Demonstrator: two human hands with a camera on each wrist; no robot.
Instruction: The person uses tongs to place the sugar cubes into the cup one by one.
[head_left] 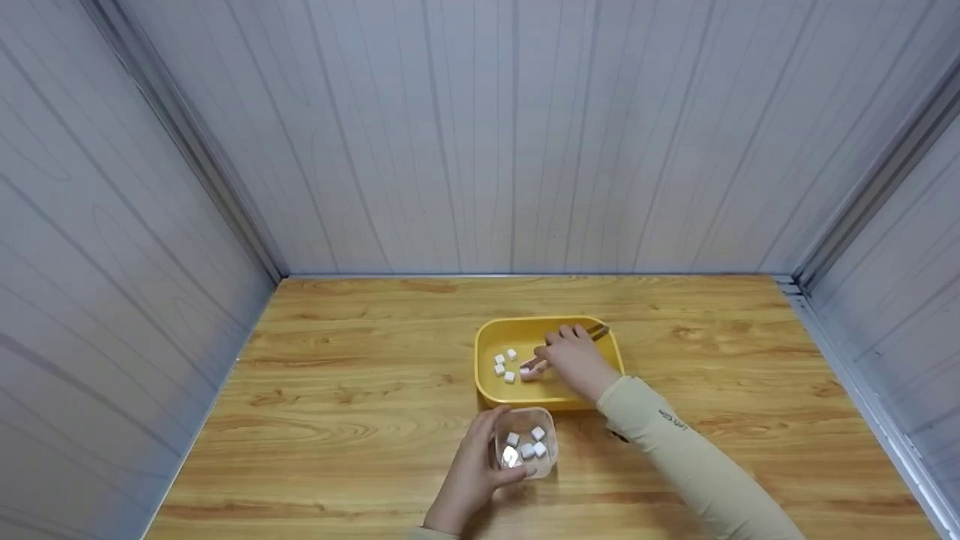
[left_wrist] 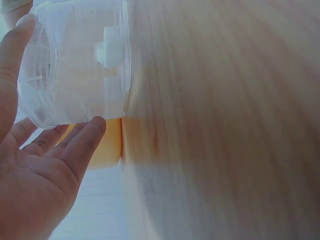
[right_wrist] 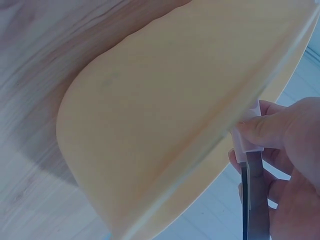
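Observation:
My left hand (head_left: 470, 469) grips a small clear plastic container (head_left: 553, 442), thumb on the near side and fingers on the far side. Several white cubes (head_left: 538, 433) lie inside it; the left wrist view shows them through the container wall (left_wrist: 75, 65). My right hand (head_left: 576, 361) pinches a pair of tongs (right_wrist: 256, 195) with metal arms and pale pink ends, reaching into a yellow basin (head_left: 484, 390). At the tips of the tongs, down in the basin, is a white cube (head_left: 525, 373); whether they grip it is hard to tell. More white cubes (head_left: 499, 370) lie to its left.
The basin and container stand close together on a wood-grain table (head_left: 360, 420). Pale panels (head_left: 480, 150) rise behind the table and on both sides. In the right wrist view, the basin's outer wall (right_wrist: 150, 100) hides the tips of the tongs.

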